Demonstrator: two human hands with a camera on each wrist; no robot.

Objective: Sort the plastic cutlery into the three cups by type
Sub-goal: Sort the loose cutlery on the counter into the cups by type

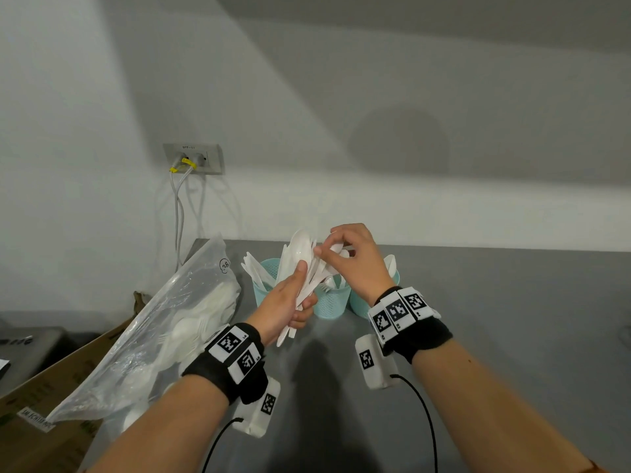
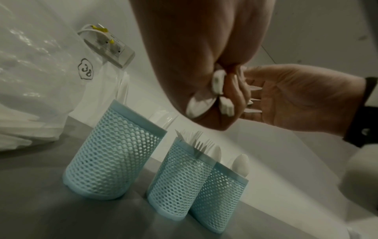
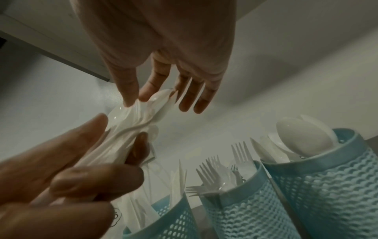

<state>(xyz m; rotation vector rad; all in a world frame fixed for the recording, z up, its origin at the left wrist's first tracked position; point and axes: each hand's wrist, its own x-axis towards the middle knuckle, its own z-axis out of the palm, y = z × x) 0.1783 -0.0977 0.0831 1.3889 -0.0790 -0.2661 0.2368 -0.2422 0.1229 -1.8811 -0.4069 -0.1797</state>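
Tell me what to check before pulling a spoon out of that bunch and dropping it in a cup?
1. Left hand grips the bunch of cutlery firmly: ok.
2. Right hand fingers pinch just one piece: cannot tell, the pieces overlap.
3. The pinched piece is a spoon: cannot tell.
4. Spoon cup on the right stands upright with room: ok.
5. Fork cup and knife cup hold only their own type: ok, as far as visible.
6. Plastic bag lies clear of the cups: ok.
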